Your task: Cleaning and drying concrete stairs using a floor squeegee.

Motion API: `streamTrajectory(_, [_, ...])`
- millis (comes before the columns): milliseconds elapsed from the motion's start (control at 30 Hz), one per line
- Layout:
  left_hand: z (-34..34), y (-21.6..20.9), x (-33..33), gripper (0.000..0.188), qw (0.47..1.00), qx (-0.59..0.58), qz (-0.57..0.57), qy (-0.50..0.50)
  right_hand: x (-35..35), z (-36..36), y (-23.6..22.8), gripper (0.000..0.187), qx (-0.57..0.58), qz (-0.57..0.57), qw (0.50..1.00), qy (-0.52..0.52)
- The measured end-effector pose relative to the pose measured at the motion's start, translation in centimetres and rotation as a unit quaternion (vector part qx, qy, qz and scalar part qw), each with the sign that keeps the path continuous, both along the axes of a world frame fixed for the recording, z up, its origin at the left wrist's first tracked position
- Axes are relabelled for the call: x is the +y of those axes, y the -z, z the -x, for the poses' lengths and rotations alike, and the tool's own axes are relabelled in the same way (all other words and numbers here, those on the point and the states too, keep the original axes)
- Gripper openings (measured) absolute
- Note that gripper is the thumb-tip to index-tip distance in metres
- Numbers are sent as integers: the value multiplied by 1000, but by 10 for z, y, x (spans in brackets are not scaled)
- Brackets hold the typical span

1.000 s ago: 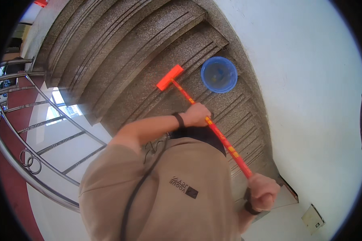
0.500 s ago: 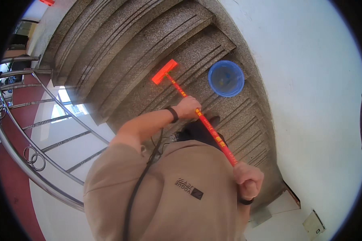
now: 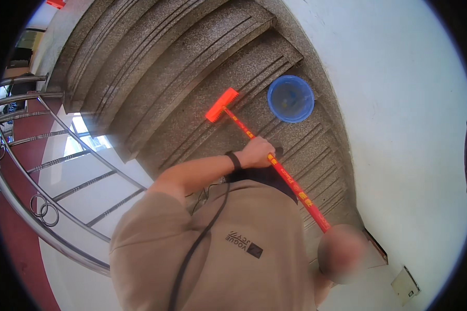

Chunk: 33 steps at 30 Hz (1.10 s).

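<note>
Granite stairs point(image 3: 181, 67) climb away beside a white wall. Left hand point(image 3: 255, 153) grips the red broom point(image 3: 254, 137) mid-handle, head on a far step, left of a blue basin point(image 3: 290, 98). Right hand is blurred; its grip can't be told.

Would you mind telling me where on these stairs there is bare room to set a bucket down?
The steps above the orange brush head lie bare. Its own step is crowded: blue basin by the white wall.

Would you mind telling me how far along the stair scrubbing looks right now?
Done: cannot be told; no step looks visibly cleaner. In hand: left hand grips the red long-handled brush, its orange head on a granite step beside the blue basin. The right hand is blurred. Left: the steps above.
</note>
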<state>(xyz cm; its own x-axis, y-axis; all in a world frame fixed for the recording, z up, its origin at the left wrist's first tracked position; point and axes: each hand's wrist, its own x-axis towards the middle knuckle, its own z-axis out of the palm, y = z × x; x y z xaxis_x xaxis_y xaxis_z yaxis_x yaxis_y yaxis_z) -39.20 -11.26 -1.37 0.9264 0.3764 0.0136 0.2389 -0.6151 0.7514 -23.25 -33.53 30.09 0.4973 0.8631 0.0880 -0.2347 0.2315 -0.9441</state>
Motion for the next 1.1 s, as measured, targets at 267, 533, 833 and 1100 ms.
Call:
streamTrajectory(267, [57, 28, 84, 11, 995, 60, -70, 24, 40, 33, 61, 16, 3, 16, 996, -87])
streamTrajectory(533, [29, 1, 16, 12, 999, 35, -27, 29, 6, 16, 4, 11, -1, 10, 998, -68])
streamTrajectory(833, [60, 13, 35, 11, 999, 27, -36, 8, 15, 41, 26, 14, -10, 16, 996, -86])
streamTrajectory(1100, [85, 23, 69, 12, 994, 83, -56, 50, 32, 50, 52, 12, -15, -14, 992, -128])
